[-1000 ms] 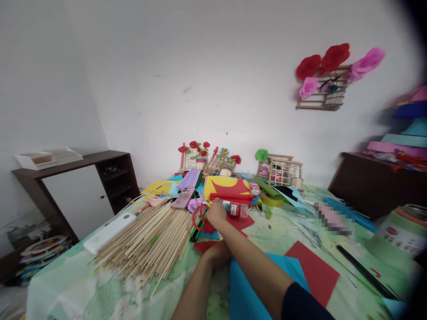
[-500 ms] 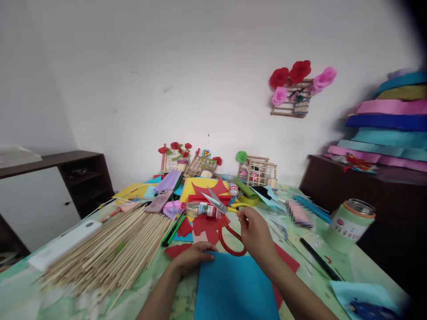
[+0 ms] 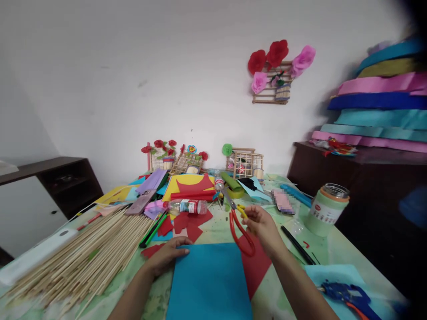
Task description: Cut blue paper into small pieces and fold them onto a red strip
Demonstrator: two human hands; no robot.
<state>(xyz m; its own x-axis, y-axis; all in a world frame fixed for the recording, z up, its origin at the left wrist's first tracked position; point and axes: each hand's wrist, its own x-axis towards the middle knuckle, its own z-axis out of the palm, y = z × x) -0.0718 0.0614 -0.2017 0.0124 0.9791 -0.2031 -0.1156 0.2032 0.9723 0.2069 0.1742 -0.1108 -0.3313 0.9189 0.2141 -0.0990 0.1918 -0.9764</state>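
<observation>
My left hand (image 3: 171, 254) pinches the top left corner of a blue sheet (image 3: 210, 282) that lies flat on the table. My right hand (image 3: 262, 224) holds scissors (image 3: 245, 233) by the yellow side of the handle. Their red loop hangs over the top right corner of the blue sheet, and the blades point away toward the table's far side. A red sheet (image 3: 256, 264) lies partly under the blue one. Red paper scraps (image 3: 191, 224) lie beyond my left hand.
Thin wooden sticks (image 3: 90, 253) cover the table's left side, beside a green cutter (image 3: 153, 230). A bottle (image 3: 190, 206) lies behind the scraps. To the right are a jar (image 3: 325, 213), a black pen (image 3: 297, 244) and a blue glue gun (image 3: 350, 295).
The view has shifted right. The scissors' blades, earlier apart and pointing left over the bottle, are now closer together and point away, clear of the bottle. My left hand stays at the sheet's corner.
</observation>
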